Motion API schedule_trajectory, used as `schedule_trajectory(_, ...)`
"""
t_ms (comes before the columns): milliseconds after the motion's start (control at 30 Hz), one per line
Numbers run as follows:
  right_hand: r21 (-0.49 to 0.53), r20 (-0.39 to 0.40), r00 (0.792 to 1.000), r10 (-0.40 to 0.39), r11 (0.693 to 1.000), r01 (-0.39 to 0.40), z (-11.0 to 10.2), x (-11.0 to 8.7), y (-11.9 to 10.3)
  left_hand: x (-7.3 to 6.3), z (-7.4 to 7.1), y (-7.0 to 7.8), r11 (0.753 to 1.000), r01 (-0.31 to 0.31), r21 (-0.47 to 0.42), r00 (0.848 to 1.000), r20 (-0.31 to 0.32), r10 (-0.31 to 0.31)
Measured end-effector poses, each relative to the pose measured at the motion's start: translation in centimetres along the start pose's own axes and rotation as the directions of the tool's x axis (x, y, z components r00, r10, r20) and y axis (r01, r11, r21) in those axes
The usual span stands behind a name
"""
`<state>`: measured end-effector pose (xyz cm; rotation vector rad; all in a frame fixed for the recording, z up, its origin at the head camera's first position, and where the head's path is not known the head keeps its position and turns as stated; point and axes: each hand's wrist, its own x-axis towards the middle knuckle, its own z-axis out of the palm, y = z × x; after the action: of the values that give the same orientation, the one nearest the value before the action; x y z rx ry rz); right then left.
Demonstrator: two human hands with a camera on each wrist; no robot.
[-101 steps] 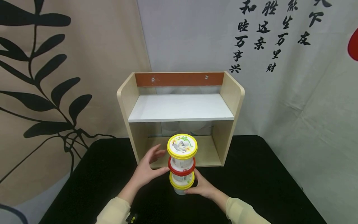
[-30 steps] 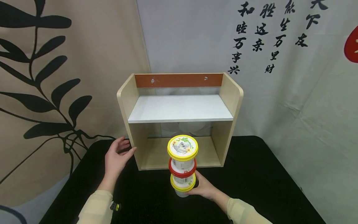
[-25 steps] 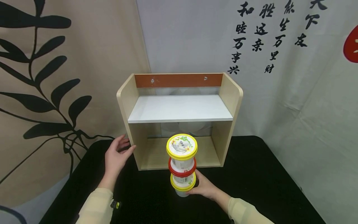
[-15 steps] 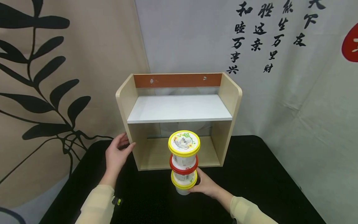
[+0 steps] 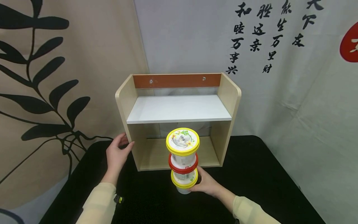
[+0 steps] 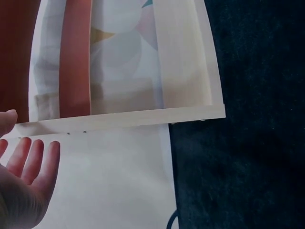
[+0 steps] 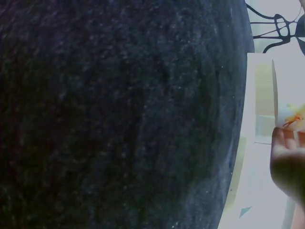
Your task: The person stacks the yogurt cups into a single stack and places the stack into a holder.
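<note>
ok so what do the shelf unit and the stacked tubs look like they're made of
Shelf unit: probably laminated wood, matte, judging by pale wood-toned panels. Stacked tubs: lids likely plastic, with smooth, bright rims; printed bodies could be plastic or coated paper.

Stacked tubs (image 5: 183, 161) partly block the lower compartment (image 5: 155, 154); passage lies above the white shelf (image 5: 179, 108)

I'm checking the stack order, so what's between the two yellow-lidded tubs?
A red-lidded tub, between the upper tub and lower tub; the head view shows it.
</note>
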<state>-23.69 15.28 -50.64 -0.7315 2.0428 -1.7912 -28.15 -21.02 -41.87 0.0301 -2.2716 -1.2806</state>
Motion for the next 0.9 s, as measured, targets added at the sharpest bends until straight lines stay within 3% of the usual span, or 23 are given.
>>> schedule_trajectory(333, -0.014, -0.041, 0.998, -0.051, 0.999, 0.05, 0.0, 0.3, -1.9, 0.3, 0.4, -0.1, 0.999, -0.037, -0.001, 0.998, -0.048, 0.036)
schedule_trajectory(900, -0.023, -0.09, 0.99, -0.111, 0.994, 0.109, -1.0, 1.1, -5.6, 0.4, 0.7, -0.1, 0.998, -0.059, 0.003, 0.996, -0.066, 0.059)
